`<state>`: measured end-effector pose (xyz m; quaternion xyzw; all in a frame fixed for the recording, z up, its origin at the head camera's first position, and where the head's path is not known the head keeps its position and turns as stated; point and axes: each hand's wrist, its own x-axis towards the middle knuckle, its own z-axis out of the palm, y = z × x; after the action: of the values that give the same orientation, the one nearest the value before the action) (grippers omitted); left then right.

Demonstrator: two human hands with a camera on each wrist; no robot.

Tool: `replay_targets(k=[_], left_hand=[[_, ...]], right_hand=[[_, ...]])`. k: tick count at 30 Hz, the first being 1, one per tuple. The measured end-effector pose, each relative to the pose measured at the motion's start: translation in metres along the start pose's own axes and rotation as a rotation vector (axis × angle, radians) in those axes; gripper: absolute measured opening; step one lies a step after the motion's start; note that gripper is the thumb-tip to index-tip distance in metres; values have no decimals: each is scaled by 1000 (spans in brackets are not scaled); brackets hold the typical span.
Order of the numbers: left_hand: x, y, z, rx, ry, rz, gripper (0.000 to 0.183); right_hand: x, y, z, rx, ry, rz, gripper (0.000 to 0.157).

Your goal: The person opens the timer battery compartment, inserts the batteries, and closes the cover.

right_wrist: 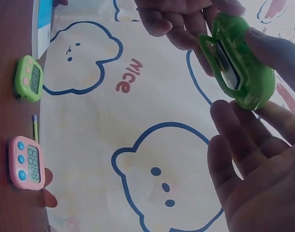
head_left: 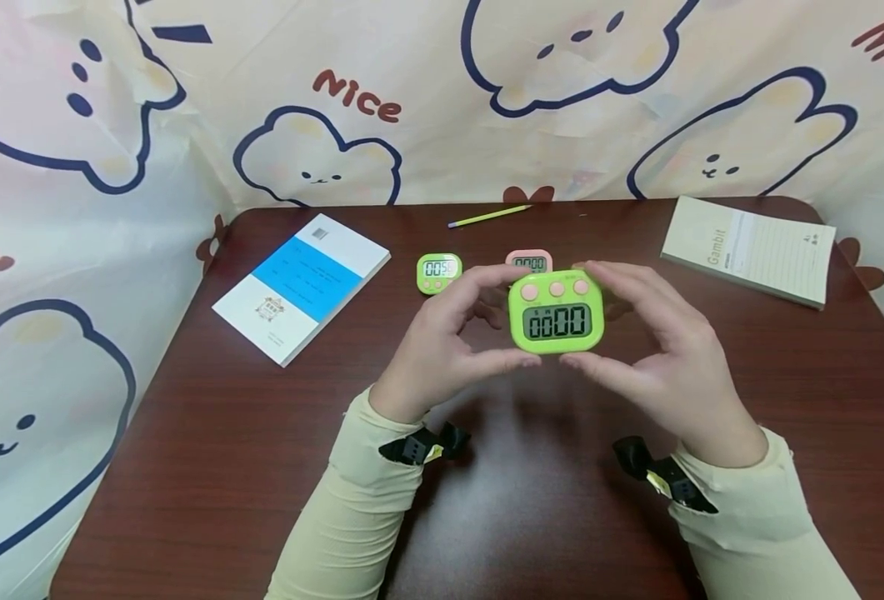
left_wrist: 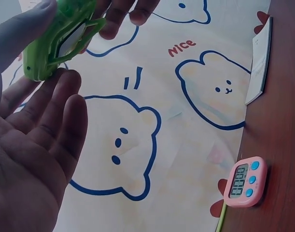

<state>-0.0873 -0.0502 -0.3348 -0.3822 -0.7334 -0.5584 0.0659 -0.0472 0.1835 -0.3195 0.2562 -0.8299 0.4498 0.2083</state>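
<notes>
Both hands hold a green digital timer point(head_left: 556, 312) up above the table, its screen and three pink buttons facing the head camera. My left hand point(head_left: 456, 342) pinches its left side, index finger along the top and thumb at the bottom edge. On the other side my right hand point(head_left: 659, 350) grips it in the same way. In the left wrist view the timer point(left_wrist: 38, 58) shows its edge and a raised stand on the back. Behind it on the table are a pink timer point(head_left: 529, 261), partly hidden, and a second green timer point(head_left: 438, 273).
A blue and white book point(head_left: 302, 287) lies at the left of the brown table point(head_left: 262, 467). A pale notepad point(head_left: 749, 250) marked "Gambit" is at the back right. Near the back edge lies a yellow-green pencil point(head_left: 490, 217). A printed curtain point(head_left: 427, 50) hangs behind.
</notes>
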Motion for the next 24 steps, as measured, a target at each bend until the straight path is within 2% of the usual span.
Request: replay_targets(k=[6, 12, 16, 21, 24], left_hand=[[0, -3, -1, -51, 24, 3, 72], [-2, -6, -3, -92, 78, 1, 49], [-2, -5, -4, -89, 107, -22, 40], [-2, -3, -5, -127, 116, -29, 40], [-1, -3, -5, -136, 105, -40, 47]], right_hand=[[1, 0, -2, 66, 50, 61, 84], [1, -1, -5, 156, 128, 117, 60], [0, 1, -5, 188, 149, 129, 53], [0, 1, -4, 180, 183, 136, 49], [-1, 0, -5, 177, 161, 131, 48]])
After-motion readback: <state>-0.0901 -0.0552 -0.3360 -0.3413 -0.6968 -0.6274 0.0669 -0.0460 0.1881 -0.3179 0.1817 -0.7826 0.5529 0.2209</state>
